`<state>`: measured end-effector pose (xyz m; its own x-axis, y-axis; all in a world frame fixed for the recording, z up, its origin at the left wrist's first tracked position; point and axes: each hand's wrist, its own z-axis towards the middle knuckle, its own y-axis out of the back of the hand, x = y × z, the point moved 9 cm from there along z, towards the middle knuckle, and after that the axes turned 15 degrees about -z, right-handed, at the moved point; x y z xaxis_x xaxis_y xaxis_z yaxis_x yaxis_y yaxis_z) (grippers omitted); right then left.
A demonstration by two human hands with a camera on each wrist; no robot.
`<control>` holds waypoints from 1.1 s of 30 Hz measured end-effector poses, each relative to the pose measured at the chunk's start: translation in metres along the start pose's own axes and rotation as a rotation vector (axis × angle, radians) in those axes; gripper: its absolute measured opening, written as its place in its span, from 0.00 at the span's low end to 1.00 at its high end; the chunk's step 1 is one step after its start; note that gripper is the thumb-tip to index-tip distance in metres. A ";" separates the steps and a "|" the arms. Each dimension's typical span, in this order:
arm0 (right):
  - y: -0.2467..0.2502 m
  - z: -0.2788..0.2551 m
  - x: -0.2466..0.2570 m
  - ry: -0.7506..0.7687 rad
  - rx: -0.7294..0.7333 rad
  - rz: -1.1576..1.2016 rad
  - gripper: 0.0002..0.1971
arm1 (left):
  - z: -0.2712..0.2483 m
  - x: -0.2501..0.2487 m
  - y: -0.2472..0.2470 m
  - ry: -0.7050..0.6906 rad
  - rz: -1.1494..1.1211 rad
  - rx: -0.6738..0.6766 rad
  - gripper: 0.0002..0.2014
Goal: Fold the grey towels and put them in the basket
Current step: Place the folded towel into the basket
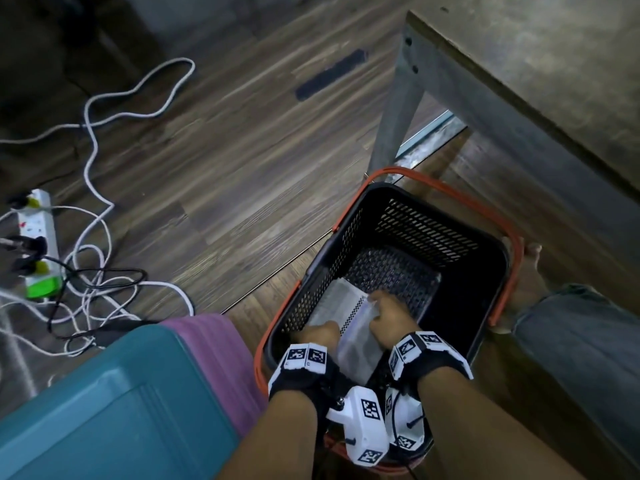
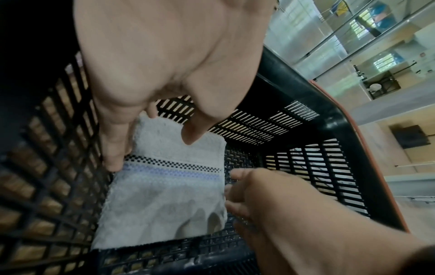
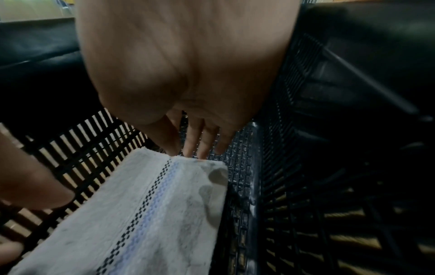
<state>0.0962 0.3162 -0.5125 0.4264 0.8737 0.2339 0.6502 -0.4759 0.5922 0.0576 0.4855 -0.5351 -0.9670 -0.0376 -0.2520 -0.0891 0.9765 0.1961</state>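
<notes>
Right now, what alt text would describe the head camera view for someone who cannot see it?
Both hands, left hand and right hand, lower a folded grey towel into a black mesh basket with orange handles on a wood floor. White cables lie to the left; a teal bin sits nearby.

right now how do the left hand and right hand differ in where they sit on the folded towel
The left hand sits at the side of the folded grey towel next to the basket's mesh wall; the right hand sits at the side facing the bare basket floor. The left thumb hovers above the cloth, while the right fingertips touch the towel's edge. Both hands reach down inside the basket with fingers fairly straight, neither gripping the towel.
</notes>
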 end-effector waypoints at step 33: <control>0.304 -0.198 0.054 0.365 -0.689 0.394 0.05 | -0.280 -0.211 -0.053 -0.717 0.085 0.397 0.14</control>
<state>0.1920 0.2382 -0.1670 0.2355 0.6923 0.6821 -0.0768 -0.6863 0.7232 0.1997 0.3825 -0.2269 -0.5674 0.0527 -0.8217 0.1981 0.9774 -0.0740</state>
